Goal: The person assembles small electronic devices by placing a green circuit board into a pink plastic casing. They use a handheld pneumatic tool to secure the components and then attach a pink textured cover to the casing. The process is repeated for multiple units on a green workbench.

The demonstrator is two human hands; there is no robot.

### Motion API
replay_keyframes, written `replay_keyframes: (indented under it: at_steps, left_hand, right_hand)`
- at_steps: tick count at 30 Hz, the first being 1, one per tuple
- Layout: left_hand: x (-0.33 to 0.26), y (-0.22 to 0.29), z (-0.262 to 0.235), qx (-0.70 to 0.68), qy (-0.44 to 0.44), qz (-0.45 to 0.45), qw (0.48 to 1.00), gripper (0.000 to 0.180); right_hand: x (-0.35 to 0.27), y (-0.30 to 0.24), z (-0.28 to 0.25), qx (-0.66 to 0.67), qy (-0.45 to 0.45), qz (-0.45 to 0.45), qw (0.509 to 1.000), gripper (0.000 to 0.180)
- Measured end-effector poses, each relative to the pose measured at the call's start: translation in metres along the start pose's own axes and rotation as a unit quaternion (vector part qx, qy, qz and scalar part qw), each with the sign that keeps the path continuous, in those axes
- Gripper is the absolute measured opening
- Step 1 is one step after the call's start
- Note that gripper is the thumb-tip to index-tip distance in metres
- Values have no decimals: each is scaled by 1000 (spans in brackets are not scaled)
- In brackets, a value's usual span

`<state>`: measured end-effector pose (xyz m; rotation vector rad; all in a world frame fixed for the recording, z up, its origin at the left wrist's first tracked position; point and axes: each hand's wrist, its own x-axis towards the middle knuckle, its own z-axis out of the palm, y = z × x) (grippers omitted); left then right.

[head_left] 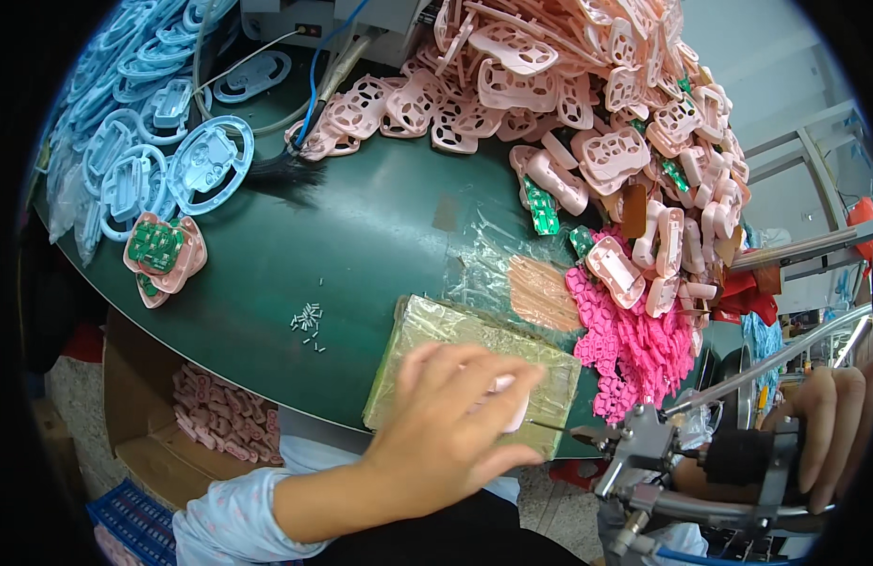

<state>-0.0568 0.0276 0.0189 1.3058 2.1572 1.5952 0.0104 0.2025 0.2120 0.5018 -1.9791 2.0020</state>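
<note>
Pink plastic piece [505,404] is lying on the yellow-green pad [455,344] at the near edge of the green table [295,255], mostly hidden under the left hand [446,415]. That hand is pressing down on it with fingers spread flat — not curled around it. The right hand [832,429] is wrapped tight around the black handle of the screw tool [663,443], its thin tip pointing at the piece. Holding the piece flat and still is what matters — so the tip goes in straight. Small screws [308,319] are waiting nearby.
</note>
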Motion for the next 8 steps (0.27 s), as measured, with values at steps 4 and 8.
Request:
replay_keyframes:
  at_steps: [4, 8]
  left_hand:
    - [-9, -18, -4, 66, -58, -3, 996, 56]
    - [-9, -21, -2, 71, -89, 6, 993, 54]
  right_hand:
    - [-12, 13, 0, -25, 17, -11, 999, 52]
    - [-10, 6, -13, -99, -10, 3, 995, 21]
